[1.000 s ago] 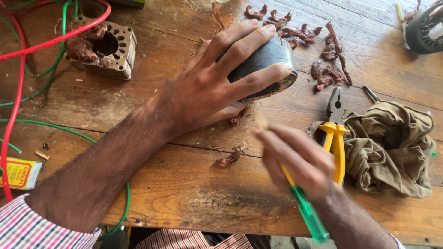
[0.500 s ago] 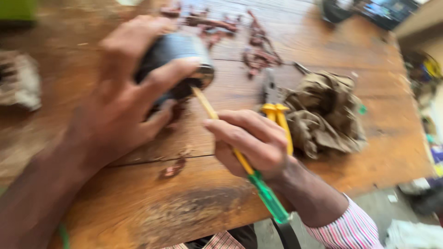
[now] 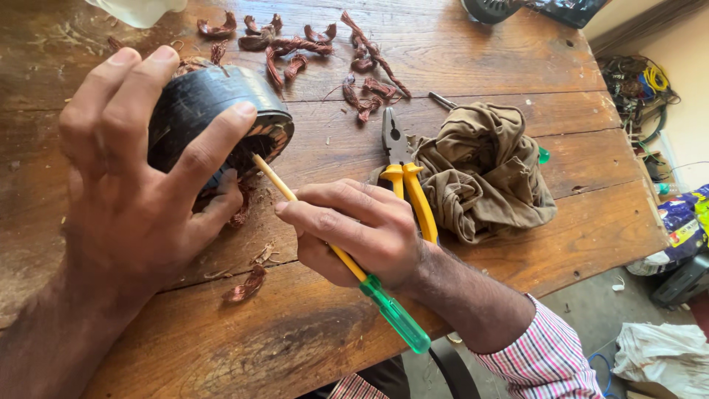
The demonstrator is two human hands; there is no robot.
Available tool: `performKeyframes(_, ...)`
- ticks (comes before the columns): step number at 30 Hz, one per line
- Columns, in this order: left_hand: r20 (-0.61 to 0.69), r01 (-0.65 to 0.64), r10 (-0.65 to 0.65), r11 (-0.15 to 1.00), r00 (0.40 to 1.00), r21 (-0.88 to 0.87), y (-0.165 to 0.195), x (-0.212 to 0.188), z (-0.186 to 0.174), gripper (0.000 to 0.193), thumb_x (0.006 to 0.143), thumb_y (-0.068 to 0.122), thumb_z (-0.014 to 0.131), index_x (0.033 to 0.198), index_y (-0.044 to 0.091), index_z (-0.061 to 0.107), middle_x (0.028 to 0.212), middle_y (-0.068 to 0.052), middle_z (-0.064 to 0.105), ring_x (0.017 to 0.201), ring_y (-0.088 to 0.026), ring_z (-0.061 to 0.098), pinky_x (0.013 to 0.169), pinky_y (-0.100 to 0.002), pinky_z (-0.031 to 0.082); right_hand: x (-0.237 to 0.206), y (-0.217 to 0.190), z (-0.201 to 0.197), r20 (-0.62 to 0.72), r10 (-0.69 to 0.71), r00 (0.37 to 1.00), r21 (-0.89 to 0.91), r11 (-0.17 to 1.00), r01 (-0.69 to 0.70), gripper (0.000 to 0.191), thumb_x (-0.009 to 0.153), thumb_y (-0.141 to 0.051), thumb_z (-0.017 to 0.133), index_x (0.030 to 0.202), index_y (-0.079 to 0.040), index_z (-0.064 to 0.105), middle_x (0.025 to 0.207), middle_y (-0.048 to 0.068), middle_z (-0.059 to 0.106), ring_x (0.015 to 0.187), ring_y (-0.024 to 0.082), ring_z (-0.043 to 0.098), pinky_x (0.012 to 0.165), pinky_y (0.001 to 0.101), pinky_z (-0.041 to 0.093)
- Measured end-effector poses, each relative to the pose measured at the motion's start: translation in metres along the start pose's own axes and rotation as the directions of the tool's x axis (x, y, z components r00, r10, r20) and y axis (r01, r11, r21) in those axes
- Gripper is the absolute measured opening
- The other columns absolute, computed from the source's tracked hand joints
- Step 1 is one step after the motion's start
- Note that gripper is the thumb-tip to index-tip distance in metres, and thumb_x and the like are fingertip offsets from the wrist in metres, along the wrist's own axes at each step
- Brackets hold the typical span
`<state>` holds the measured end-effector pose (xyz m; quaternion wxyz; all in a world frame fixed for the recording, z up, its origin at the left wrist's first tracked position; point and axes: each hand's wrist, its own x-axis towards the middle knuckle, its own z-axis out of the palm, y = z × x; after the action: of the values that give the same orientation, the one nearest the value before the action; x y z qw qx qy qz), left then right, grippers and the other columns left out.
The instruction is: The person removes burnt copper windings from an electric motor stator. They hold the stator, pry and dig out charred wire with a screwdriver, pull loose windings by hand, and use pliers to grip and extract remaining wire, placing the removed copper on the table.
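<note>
The fingers of the left hand are curled around a dark, round motor stator, thumb pressed on its near rim, holding it tilted just above the wooden table at upper left. The right hand pinches a tool with a yellow shaft and green handle between thumb and fingers, closed tight on it like a pen. The tool's tip goes into the open face of the stator, where copper windings show inside the ring. Directly beside the right hand, partly under its knuckles, lie yellow-handled pliers, jaws pointing away. Against the pliers sits a crumpled brown rag. Further back on the table, curled scraps of copper wire are scattered, and a few smaller scraps lie near the table's front edge below the left hand. A striped pink shirt cuff shows on the right forearm
</note>
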<state>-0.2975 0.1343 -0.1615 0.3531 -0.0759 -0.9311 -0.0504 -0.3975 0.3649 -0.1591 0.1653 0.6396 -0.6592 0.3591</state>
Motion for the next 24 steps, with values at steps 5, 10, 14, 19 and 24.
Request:
performKeyframes(5,-0.104,-0.103,0.129,0.968,0.986,0.229,-0.003,-0.007,0.008,0.050,0.087,0.027,0.091,0.133,0.023,0.070,0.149,-0.016,0.041,0.144,-0.032,0.031,0.114,-0.057,0.044,0.001,-0.005,0.001,-0.012,0.020,1.000,-0.009,1.000,-0.020,0.037,0.084,0.009,0.075,0.119,-0.003,0.069,0.106,0.010,0.070,0.091,0.023,0.074,0.080,0.0336,0.062)
performKeyframes(10,-0.015,-0.075,0.082,0.965,0.997,0.250,0.004,-0.022,0.010,0.021,0.099,0.032,0.083,0.109,0.015,0.075,0.164,-0.011,0.029,0.154,-0.030,0.021,0.124,-0.062,0.031,0.001,-0.005,0.004,-0.010,0.024,1.000,-0.011,1.000,-0.025,0.038,0.083,0.009,0.075,0.119,-0.003,0.070,0.106,0.010,0.070,0.091,0.023,0.074,0.081,0.0346,0.062)
performKeyframes(14,0.087,-0.011,-0.020,0.940,0.996,0.341,0.006,-0.032,0.013,0.032,0.100,0.038,0.078,0.095,0.007,0.075,0.175,-0.010,0.020,0.158,-0.033,0.013,0.123,-0.070,0.023,0.000,-0.002,0.007,-0.004,0.028,1.000,-0.005,1.000,-0.028,0.037,0.083,0.009,0.075,0.119,-0.003,0.070,0.106,0.010,0.070,0.091,0.023,0.074,0.080,0.0346,0.062)
performKeyframes(19,0.102,-0.015,-0.025,0.926,0.995,0.377,0.007,-0.032,0.023,0.040,0.102,0.046,0.076,0.095,0.006,0.077,0.177,-0.011,0.018,0.159,-0.033,0.011,0.123,-0.071,0.022,-0.002,0.001,0.009,-0.004,0.020,1.000,-0.005,1.000,-0.020,0.037,0.084,0.009,0.074,0.118,-0.002,0.069,0.106,0.011,0.070,0.089,0.023,0.074,0.079,0.0343,0.062)
performKeyframes(24,0.067,0.007,-0.028,0.957,0.997,0.290,0.013,-0.027,0.021,0.036,0.098,0.040,0.080,0.094,0.004,0.079,0.173,-0.010,0.023,0.156,-0.032,0.015,0.124,-0.065,0.024,-0.003,0.001,0.006,-0.004,0.005,1.000,-0.003,1.000,-0.005,0.038,0.083,0.008,0.076,0.119,-0.002,0.069,0.105,0.010,0.070,0.088,0.022,0.074,0.078,0.0347,0.062)
